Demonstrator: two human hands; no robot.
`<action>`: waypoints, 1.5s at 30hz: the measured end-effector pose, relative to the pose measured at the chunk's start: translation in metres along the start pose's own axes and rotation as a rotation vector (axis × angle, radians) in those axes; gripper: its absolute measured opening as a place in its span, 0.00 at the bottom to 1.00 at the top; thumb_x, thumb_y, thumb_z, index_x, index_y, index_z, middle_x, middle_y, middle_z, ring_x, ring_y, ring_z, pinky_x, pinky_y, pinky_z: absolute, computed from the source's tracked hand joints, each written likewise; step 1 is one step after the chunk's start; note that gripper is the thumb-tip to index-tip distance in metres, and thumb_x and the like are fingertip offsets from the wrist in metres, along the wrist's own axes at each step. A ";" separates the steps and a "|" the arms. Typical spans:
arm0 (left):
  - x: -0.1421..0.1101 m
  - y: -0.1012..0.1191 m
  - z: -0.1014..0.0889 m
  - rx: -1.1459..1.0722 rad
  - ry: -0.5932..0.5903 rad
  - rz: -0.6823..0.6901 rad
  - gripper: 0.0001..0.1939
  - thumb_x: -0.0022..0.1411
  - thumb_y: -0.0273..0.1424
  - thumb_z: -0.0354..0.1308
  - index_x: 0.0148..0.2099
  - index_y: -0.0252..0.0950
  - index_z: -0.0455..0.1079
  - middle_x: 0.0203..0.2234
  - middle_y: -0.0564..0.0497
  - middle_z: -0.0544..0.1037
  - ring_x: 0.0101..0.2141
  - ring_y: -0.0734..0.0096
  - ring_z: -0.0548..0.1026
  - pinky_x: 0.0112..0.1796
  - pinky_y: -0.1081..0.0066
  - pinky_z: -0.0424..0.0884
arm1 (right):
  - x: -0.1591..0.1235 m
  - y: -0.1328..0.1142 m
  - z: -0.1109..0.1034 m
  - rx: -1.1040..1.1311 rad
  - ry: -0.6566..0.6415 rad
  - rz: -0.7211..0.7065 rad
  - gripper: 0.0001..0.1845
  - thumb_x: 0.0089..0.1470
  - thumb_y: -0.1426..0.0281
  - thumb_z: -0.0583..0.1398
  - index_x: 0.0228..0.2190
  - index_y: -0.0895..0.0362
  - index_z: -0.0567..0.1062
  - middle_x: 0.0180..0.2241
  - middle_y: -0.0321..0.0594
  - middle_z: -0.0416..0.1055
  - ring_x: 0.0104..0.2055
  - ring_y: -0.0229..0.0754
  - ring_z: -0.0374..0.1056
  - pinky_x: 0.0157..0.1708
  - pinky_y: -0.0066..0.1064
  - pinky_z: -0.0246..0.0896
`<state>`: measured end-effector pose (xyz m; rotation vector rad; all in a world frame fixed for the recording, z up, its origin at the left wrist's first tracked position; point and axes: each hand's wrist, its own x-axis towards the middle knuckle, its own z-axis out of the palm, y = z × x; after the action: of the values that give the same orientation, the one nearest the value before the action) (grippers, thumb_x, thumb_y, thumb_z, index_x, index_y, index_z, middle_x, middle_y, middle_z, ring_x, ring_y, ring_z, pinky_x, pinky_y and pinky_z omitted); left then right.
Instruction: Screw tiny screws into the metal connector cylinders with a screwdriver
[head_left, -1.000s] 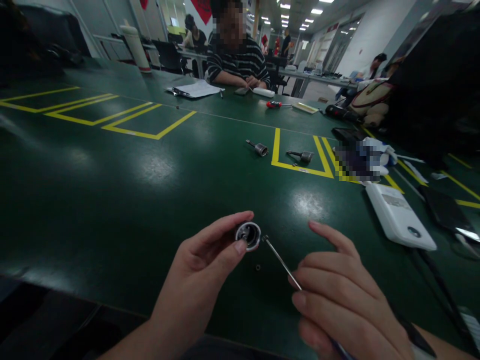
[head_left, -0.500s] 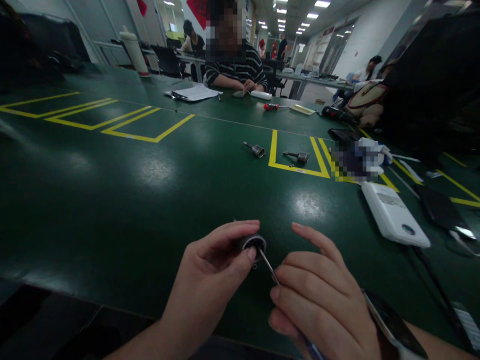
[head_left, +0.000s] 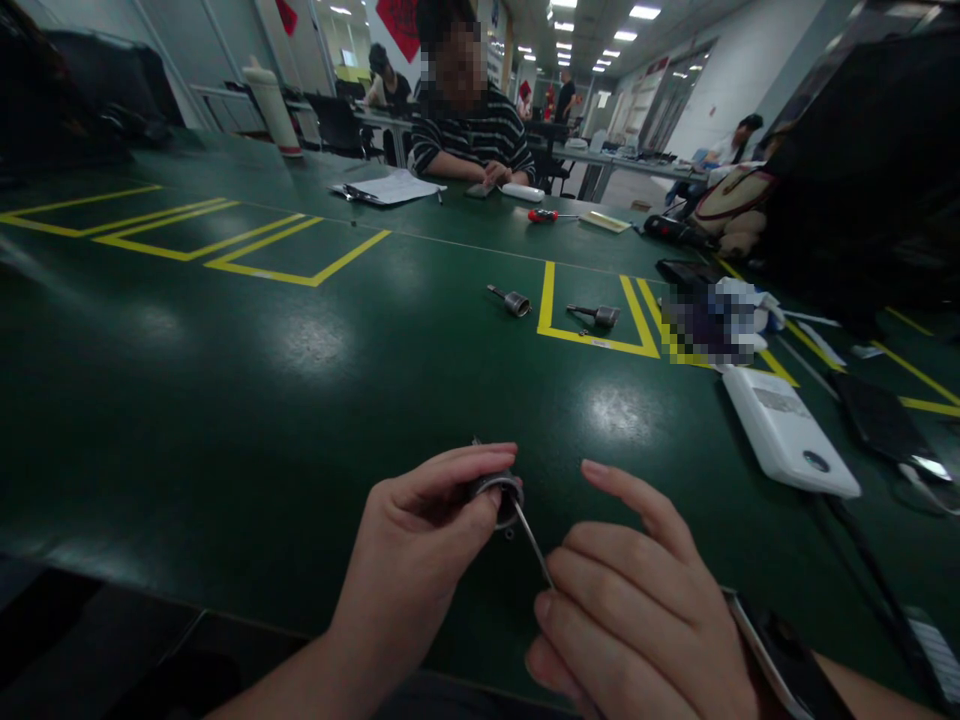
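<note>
My left hand (head_left: pixel 427 545) is closed around a cup-shaped dark metal part (head_left: pixel 511 490), thumb at its rim and fingers over the top. The part's open end faces right and toward me; a bit of its stem shows beyond the fingers. My right hand (head_left: pixel 637 595) grips a slim screwdriver (head_left: pixel 534 543), its index finger stretched out. The thin metal shaft reaches into the cup's opening; the tip is hidden inside and the handle is hidden by the hand. A tiny ring-like piece (head_left: pixel 509 534) shows just below the cup.
Two similar stemmed metal cups (head_left: pixel 516 302) (head_left: pixel 604 316) lie farther off, one inside a yellow tape outline (head_left: pixel 600 342). A white device (head_left: pixel 791 430) with a cable is at right. Across the green table (head_left: pixel 247 420), a person (head_left: pixel 472 135) sits near papers (head_left: pixel 394 187) and a red-handled screwdriver (head_left: pixel 544 215).
The metal cup has turned and shifted slightly left in my left hand. My right hand has moved slightly left and down, with the shaft still inside the opening.
</note>
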<state>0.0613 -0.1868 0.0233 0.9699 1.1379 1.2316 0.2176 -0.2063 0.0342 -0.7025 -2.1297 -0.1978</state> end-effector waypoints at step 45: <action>0.007 0.011 -0.011 -0.166 0.052 -0.100 0.19 0.47 0.28 0.68 0.44 0.36 0.76 0.37 0.47 0.81 0.38 0.69 0.78 0.37 0.81 0.74 | -0.004 0.022 0.007 0.166 -0.193 0.131 0.05 0.52 0.80 0.56 0.28 0.62 0.71 0.22 0.38 0.69 0.28 0.39 0.65 0.53 0.53 0.57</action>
<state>0.0481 -0.1786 0.0313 0.7512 1.0930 1.2549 0.2272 -0.1875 0.0244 -0.7852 -2.2418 0.1219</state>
